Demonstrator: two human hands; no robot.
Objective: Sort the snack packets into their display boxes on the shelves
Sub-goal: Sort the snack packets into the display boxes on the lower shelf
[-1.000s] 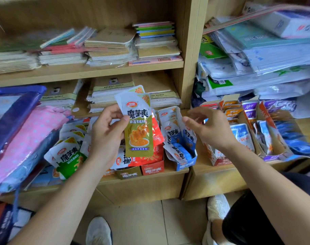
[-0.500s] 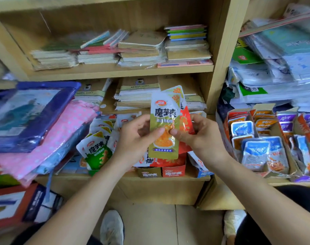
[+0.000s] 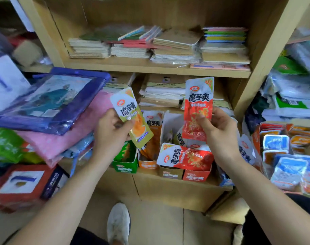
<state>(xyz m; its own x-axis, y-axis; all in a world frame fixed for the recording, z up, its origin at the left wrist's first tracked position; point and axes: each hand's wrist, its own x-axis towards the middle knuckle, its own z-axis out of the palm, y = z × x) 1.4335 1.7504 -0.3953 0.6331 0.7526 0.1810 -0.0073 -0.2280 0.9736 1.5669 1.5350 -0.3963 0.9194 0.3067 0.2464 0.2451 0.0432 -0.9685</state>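
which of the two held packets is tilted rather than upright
The olive-green packet in the left hand: its top slants to the left, while the red packet in the right hand stands upright.

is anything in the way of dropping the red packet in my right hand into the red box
Yes. A second red packet lies flat across the top of the red box and the brown box beside it, covering the opening below the held red packet in the right hand.
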